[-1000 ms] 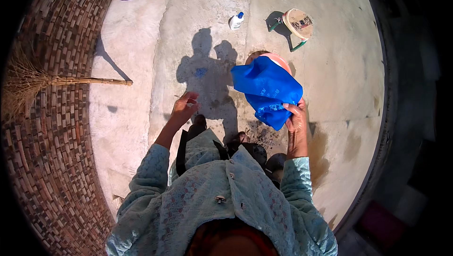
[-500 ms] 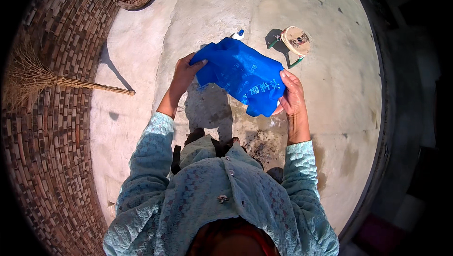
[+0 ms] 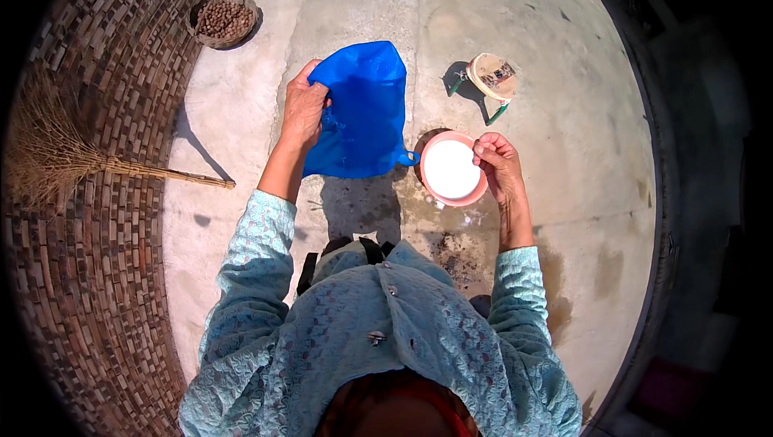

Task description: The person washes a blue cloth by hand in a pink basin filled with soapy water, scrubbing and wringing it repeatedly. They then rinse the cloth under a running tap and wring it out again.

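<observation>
A blue cloth hangs spread out from my left hand, whose fingers are closed on its left edge. A small loop sticks out at the cloth's lower right corner. My right hand is apart from the cloth, its fingers curled together with nothing visible in them. It is over the right rim of a round pink basin. White stuff, too bright to make out as foam or water, fills the basin.
A small round-topped stool with green legs stands beyond the basin. At the far left a wicker basket holds many small brown round things. A twig broom lies by the brick paving. Wet patches mark the concrete.
My right hand has let go of the cloth and moved down a little. The cloth has swung left, hanging from my left hand, and the basin has come into sight.
</observation>
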Demonstrator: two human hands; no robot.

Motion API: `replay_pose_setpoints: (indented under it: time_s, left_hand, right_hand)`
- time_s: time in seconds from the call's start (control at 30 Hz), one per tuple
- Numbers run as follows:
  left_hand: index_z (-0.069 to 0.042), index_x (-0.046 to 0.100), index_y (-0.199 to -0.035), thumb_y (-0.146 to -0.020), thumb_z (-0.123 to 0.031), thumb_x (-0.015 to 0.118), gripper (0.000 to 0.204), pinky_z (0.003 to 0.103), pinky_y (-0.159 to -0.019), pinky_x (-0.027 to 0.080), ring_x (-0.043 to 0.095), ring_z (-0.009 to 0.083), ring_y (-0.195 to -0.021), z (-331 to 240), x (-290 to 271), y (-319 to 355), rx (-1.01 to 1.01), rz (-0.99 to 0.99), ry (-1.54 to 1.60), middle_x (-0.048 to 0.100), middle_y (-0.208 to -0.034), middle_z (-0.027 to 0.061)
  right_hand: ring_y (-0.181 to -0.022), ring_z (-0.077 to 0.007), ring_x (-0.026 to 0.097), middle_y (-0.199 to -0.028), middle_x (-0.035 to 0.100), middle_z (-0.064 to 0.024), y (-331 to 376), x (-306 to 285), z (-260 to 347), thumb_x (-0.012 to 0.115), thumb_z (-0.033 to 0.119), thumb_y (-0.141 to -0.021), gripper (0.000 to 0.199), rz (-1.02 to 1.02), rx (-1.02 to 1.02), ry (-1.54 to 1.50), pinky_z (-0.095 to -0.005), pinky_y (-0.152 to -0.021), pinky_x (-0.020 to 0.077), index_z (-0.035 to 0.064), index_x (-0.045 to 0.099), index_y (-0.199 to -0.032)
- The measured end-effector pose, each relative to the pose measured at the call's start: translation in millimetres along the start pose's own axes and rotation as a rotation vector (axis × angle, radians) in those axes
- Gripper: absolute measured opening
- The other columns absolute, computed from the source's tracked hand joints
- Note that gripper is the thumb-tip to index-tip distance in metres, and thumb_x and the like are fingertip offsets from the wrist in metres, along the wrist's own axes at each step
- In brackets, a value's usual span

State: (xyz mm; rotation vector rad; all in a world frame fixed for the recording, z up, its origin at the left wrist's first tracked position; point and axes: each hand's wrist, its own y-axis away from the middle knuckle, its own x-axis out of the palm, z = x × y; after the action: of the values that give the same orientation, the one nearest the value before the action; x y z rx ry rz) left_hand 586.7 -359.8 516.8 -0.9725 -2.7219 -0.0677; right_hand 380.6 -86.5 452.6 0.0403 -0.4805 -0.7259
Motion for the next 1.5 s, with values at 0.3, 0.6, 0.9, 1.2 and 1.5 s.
replay_pose_setpoints:
  time_s: [0.3, 0.6, 0.9, 1.2, 1.5]
  left_hand:
    - [-0.003, 0.057, -0.098, -0.089, -0.006, 0.051, 0.011, 0.023, -0.072, 0.049, 0.056, 0.0073, -0.075, -34.6, 29.8, 4.1, 0.043, 0.178, 0.208, 0.061, -0.086, 0.0014]
    - [-0.003, 0.056, -0.100, -0.092, -0.009, 0.048, 0.013, 0.014, -0.046, 0.036, 0.042, 0.0007, -0.050, -73.1, 67.4, 5.2, 0.094, 0.166, 0.352, 0.054, -0.068, -0.0039]
    - [-0.001, 0.054, -0.102, -0.093, -0.010, 0.043, 0.017, 0.031, -0.058, 0.056, 0.057, 0.0124, -0.071, -54.7, 44.7, -27.3, 0.029, -0.043, 0.287, 0.057, -0.083, 0.0059]
    - [-0.008, 0.055, -0.108, -0.092, -0.020, 0.045, 0.022, 0.046, -0.080, 0.048, 0.057, 0.0186, -0.085, 30.6, -35.7, -52.5, -0.252, -0.323, -0.028, 0.060, -0.096, 0.0060]
    - [0.000, 0.048, -0.116, -0.079, -0.020, 0.066, 0.045, 0.032, -0.081, 0.045, 0.055, 0.0183, -0.092, 120.0, -1.5, 20.3, -0.106, -0.294, -0.527, 0.054, -0.109, 0.0121]
  right_hand:
    - [-0.101, -0.0165, 0.047, -0.113, 0.047, -0.0059, -0.5, 43.3, -49.8, 0.078, -0.001, -0.063, 0.071, 0.076, 0.007, 0.366, -0.0280, -0.083, 0.0501, 0.0084, 0.046, -0.126]
    - [-0.121, -0.0244, 0.037, -0.133, 0.031, -0.0097, -10.7, 18.7, -108.7, 0.083, 0.005, -0.056, 0.087, -0.086, -0.063, 0.470, -0.0330, -0.090, 0.0482, 0.0083, 0.039, -0.131]
    - [-0.071, -0.0095, 0.048, -0.075, 0.058, 0.0003, 6.5, 16.9, -49.0, 0.062, 0.023, -0.083, 0.020, -0.227, -0.050, 0.281, -0.0269, -0.070, 0.0409, 0.0035, 0.064, -0.086]
    - [-0.054, -0.0057, 0.052, -0.073, 0.056, 0.0012, 5.2, 18.1, 6.4, 0.059, 0.007, -0.081, 0.011, -0.101, 0.204, -0.066, -0.0167, -0.047, 0.0456, 0.0060, 0.056, -0.092]
    - [-0.068, -0.0179, 0.064, -0.082, 0.065, -0.0069, -11.1, 56.9, 15.4, 0.063, 0.012, -0.082, 0.014, -0.056, 0.368, -0.376, -0.0299, -0.065, 0.0555, 0.0041, 0.057, -0.091]
